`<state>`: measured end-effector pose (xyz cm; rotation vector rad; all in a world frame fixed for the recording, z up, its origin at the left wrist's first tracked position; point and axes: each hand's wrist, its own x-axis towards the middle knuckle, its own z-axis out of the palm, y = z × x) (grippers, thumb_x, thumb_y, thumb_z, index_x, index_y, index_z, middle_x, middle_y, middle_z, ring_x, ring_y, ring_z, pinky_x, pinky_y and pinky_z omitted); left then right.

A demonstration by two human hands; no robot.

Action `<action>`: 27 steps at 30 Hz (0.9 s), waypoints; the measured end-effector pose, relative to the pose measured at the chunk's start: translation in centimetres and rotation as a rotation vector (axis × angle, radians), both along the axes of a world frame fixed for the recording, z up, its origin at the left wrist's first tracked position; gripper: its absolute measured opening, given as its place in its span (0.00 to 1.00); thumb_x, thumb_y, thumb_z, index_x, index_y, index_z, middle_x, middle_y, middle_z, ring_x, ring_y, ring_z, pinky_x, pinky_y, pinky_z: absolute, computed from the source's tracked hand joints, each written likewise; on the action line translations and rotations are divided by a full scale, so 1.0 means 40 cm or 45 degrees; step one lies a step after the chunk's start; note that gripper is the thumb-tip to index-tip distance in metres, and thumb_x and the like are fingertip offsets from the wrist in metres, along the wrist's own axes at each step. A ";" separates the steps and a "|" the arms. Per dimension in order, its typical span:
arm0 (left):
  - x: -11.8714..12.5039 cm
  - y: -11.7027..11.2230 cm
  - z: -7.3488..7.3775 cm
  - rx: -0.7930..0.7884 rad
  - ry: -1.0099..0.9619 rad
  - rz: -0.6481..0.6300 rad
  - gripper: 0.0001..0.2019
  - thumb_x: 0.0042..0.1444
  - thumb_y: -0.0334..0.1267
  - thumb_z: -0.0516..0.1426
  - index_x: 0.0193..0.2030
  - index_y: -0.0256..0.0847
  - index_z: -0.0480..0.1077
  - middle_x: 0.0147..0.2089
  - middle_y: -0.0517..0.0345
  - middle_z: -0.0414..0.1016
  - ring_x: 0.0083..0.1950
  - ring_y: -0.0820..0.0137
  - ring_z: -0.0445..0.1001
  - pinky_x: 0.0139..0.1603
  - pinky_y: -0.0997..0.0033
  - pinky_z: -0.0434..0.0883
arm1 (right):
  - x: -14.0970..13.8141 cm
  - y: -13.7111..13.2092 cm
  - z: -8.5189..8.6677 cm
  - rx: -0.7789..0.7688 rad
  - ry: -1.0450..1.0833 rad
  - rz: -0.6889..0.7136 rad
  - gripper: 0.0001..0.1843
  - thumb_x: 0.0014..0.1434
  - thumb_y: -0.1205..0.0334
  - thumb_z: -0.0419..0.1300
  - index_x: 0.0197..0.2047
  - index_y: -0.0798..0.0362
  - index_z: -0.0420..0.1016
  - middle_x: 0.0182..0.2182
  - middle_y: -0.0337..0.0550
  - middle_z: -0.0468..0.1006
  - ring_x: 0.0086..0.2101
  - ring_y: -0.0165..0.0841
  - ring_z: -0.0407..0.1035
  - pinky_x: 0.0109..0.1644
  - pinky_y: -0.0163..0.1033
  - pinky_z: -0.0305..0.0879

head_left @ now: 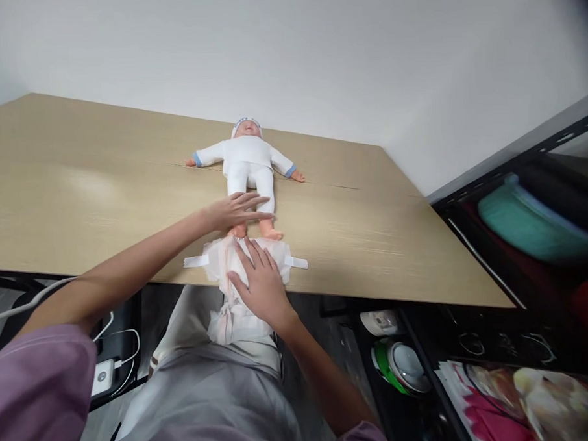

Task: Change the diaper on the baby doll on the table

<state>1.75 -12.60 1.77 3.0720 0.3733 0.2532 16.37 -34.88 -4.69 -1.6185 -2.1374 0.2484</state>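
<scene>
A plain room, maybe in a home, long light-brown wooden table (78,178) against a bare white wall (316,50), black metal shelf (515,164) holding a round green tub (533,226), white plug and wires (102,377) down low

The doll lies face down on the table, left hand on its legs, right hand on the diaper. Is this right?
No: in the head view the doll lies face up. The left hand is on its legs and the right hand on the diaper.
</scene>
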 end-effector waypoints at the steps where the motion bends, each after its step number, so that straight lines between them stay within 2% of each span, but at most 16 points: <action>1: 0.008 0.013 -0.005 -0.016 -0.016 -0.048 0.43 0.53 0.20 0.65 0.76 0.53 0.73 0.88 0.48 0.60 0.87 0.44 0.59 0.80 0.45 0.63 | 0.000 -0.001 0.001 -0.003 0.005 0.002 0.39 0.83 0.44 0.55 0.88 0.48 0.55 0.86 0.53 0.55 0.84 0.49 0.48 0.87 0.66 0.48; 3: 0.021 0.031 -0.017 -0.006 -0.042 -0.114 0.33 0.59 0.24 0.64 0.71 0.50 0.75 0.86 0.47 0.65 0.86 0.46 0.61 0.79 0.47 0.62 | 0.000 -0.002 0.004 -0.016 0.009 0.007 0.39 0.83 0.45 0.55 0.88 0.49 0.56 0.86 0.53 0.55 0.84 0.50 0.48 0.88 0.66 0.48; 5: 0.034 0.043 -0.028 0.013 -0.066 -0.147 0.21 0.68 0.32 0.61 0.66 0.49 0.78 0.81 0.46 0.73 0.81 0.45 0.67 0.77 0.45 0.62 | 0.003 -0.001 0.007 -0.033 0.011 0.015 0.39 0.83 0.45 0.56 0.88 0.49 0.57 0.86 0.53 0.55 0.84 0.50 0.48 0.88 0.66 0.48; 8: 0.051 0.056 -0.024 -0.021 -0.115 -0.166 0.16 0.71 0.43 0.61 0.62 0.49 0.80 0.75 0.46 0.80 0.72 0.42 0.73 0.73 0.42 0.64 | 0.016 0.013 0.010 -0.072 0.013 0.041 0.40 0.82 0.43 0.57 0.88 0.46 0.55 0.86 0.52 0.53 0.85 0.50 0.47 0.88 0.67 0.48; 11: 0.060 0.070 0.024 -0.147 -0.188 -0.182 0.19 0.65 0.40 0.63 0.62 0.49 0.81 0.69 0.48 0.84 0.69 0.44 0.74 0.70 0.45 0.68 | 0.038 0.046 0.010 -0.129 0.005 0.102 0.43 0.81 0.39 0.58 0.89 0.43 0.52 0.87 0.51 0.51 0.85 0.49 0.45 0.88 0.69 0.46; 14: 0.061 0.086 0.104 -0.292 -0.337 -0.154 0.22 0.62 0.36 0.62 0.63 0.47 0.80 0.64 0.49 0.86 0.67 0.47 0.77 0.68 0.48 0.72 | 0.058 0.104 0.008 -0.156 -0.022 0.157 0.44 0.81 0.35 0.57 0.89 0.43 0.52 0.87 0.51 0.49 0.85 0.48 0.44 0.88 0.68 0.45; 17: 0.058 0.111 0.179 -0.362 -0.485 -0.104 0.21 0.65 0.37 0.61 0.63 0.45 0.80 0.60 0.52 0.86 0.62 0.51 0.81 0.65 0.47 0.75 | 0.067 0.191 0.005 -0.126 -0.068 0.172 0.44 0.81 0.34 0.55 0.89 0.46 0.54 0.87 0.55 0.49 0.85 0.49 0.44 0.88 0.68 0.44; 19: 0.055 0.131 0.213 -0.403 -0.565 -0.090 0.20 0.65 0.40 0.63 0.63 0.45 0.80 0.59 0.53 0.86 0.60 0.53 0.83 0.63 0.47 0.77 | 0.067 0.265 0.002 -0.115 -0.096 0.173 0.45 0.81 0.33 0.54 0.88 0.48 0.54 0.87 0.57 0.50 0.85 0.50 0.45 0.88 0.68 0.44; 23: 0.054 0.170 0.244 -0.515 -0.709 -0.081 0.22 0.61 0.45 0.72 0.61 0.46 0.81 0.57 0.55 0.88 0.57 0.55 0.85 0.62 0.51 0.80 | 0.072 0.440 -0.003 -0.163 -0.144 0.133 0.47 0.80 0.31 0.54 0.88 0.51 0.54 0.87 0.61 0.48 0.85 0.54 0.43 0.88 0.69 0.42; 27: 0.053 0.185 0.258 -0.568 -0.827 -0.014 0.21 0.58 0.45 0.75 0.58 0.47 0.83 0.56 0.56 0.88 0.60 0.51 0.86 0.63 0.51 0.79 | 0.098 0.636 -0.013 -0.156 -0.138 0.087 0.47 0.80 0.35 0.58 0.88 0.55 0.54 0.87 0.63 0.46 0.85 0.61 0.38 0.86 0.73 0.41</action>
